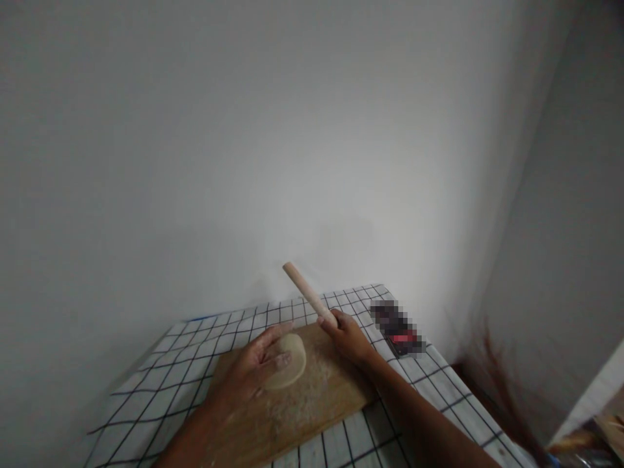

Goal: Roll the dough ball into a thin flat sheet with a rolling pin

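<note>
A flat, pale round of dough (296,367) is on a floured wooden board (312,406). My left hand (260,354) grips its left side, the thumb lying across the top and the fingers along the far edge. My right hand (346,335) is closed around the near end of a wooden rolling pin (307,289). The pin is raised at a slant, its far end pointing up and left toward the wall, apart from the dough.
Under the board is a white cloth with a dark grid (195,344). A dark, blurred-out flat item (397,328) lies to the right of the board. The pale wall (312,162) rises directly behind the table. Reddish-brown bristles (502,364) and clutter stand at the lower right.
</note>
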Tool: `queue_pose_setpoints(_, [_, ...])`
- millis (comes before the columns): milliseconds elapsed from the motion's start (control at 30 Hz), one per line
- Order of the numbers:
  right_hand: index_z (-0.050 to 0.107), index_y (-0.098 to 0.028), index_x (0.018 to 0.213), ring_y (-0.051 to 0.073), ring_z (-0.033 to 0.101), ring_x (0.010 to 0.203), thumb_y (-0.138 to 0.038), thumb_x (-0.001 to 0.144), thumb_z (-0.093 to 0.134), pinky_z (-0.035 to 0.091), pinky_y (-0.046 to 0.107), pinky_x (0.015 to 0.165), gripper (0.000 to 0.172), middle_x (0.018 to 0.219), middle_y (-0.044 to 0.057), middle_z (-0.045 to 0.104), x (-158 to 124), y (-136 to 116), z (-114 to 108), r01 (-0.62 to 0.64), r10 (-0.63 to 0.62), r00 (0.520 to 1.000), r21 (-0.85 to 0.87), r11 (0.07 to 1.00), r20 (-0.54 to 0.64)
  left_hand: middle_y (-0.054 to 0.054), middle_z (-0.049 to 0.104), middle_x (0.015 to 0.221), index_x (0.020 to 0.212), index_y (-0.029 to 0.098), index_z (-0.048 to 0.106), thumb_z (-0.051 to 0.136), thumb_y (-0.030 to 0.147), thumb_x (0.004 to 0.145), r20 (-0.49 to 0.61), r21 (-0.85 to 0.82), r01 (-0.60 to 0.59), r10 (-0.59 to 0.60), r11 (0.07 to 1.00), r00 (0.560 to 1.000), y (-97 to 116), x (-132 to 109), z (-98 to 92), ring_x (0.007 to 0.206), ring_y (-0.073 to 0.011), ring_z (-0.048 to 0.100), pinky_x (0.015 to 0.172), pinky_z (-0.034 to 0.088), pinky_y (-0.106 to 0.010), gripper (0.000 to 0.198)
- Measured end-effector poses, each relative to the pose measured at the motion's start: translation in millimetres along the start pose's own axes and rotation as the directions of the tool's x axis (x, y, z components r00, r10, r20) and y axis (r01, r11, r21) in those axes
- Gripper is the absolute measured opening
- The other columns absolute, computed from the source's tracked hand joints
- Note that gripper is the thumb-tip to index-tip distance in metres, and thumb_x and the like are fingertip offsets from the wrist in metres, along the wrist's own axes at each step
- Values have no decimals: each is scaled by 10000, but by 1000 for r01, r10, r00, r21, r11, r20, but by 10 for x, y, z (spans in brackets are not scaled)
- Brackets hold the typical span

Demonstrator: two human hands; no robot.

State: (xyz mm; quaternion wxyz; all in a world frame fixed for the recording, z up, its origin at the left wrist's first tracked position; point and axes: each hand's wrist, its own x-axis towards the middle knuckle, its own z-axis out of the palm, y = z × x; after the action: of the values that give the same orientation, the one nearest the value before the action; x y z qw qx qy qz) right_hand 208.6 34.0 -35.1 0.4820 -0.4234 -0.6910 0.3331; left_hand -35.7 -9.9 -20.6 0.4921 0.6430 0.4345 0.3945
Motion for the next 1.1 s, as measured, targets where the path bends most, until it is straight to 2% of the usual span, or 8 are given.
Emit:
queue_pose_setpoints(200, [596, -179, 865, 156, 514, 729, -559, 945, 514, 379, 255, 641, 397, 774, -3, 558, -20, -18, 8, 10, -10, 1000, -6, 1000, -7, -113, 582, 1361, 1297, 233, 567, 718, 318, 771, 1, 330, -144, 152, 933, 988, -93, 37, 1, 1306, -314, 510, 1085, 434, -436, 554])
queue_pose_setpoints(467, [586, -180, 925, 132, 468, 638, -539, 942, 519, 358, 245, 587, 365, 704, -34, 506, -55, -48, -61, 1, -1, 1000, -48, 999, 6, -108, 638, 1291, 1329, 213, 553, 604, 384, 841, -203, 406, -70, 165, 911, 965, -4, -16, -50, 1080, -290, 658, 895, 555, -420, 519])
queue_pose_setpoints(533, [626, -168, 942, 128, 472, 638, -523, 926, 554, 344, 242, 579, 362, 722, -23, 544, -65, -102, -140, 16, -6, 997, -128, 992, 75, -76, 617, 1328, 1320, 256, 551, 556, 407, 888, -345, 478, -48, 238, 877, 908, 103, -71, -121, 1060, -276, 662, 848, 568, -399, 458])
queue_pose_setpoints(600, [663, -163, 937, 121, 476, 643, -520, 907, 590, 333, 236, 579, 365, 739, -16, 576, -83, -186, -240, 63, -25, 981, -198, 978, 191, -44, 599, 1351, 1273, 282, 570, 512, 439, 926, -491, 532, -50, 356, 846, 795, 218, -143, -195, 1096, -266, 642, 860, 565, -392, 385])
queue_pose_setpoints(700, [685, -161, 817, 103, 449, 605, -585, 864, 635, 295, 231, 553, 430, 668, -31, 549, -133, -343, -362, 169, -59, 927, -272, 947, 371, -25, 623, 1296, 1184, 273, 607, 514, 460, 941, -557, 622, -74, 507, 779, 657, 326, -258, -247, 1170, -254, 597, 1020, 491, -419, 320])
queue_pose_setpoints(767, [678, -156, 735, 92, 419, 572, -638, 829, 655, 262, 235, 527, 492, 612, -40, 512, -175, -432, -392, 217, -63, 893, -304, 928, 445, -23, 654, 1243, 1155, 272, 622, 507, 465, 947, -493, 664, -85, 521, 743, 697, 332, -309, -212, 1184, -245, 591, 1073, 452, -419, 306])
queue_pose_setpoints(900, [728, -166, 788, 92, 459, 578, -642, 799, 695, 268, 240, 540, 478, 633, -24, 585, -228, -497, -372, 261, -54, 881, -387, 885, 471, -34, 648, 1318, 1305, 277, 560, 394, 440, 989, -280, 699, -88, 385, 710, 880, 265, -304, -30, 1219, -236, 596, 1061, 475, -407, 392])
queue_pose_setpoints(1100, [718, -168, 729, 93, 467, 588, -719, 811, 628, 268, 246, 549, 564, 618, -13, 582, -174, -405, -432, 200, 50, 888, -483, 852, 457, -48, 611, 1392, 1397, 247, 504, 345, 272, 951, -151, 819, -76, 341, 568, 928, 206, -228, 121, 1296, -233, 557, 1093, 448, -372, 475])
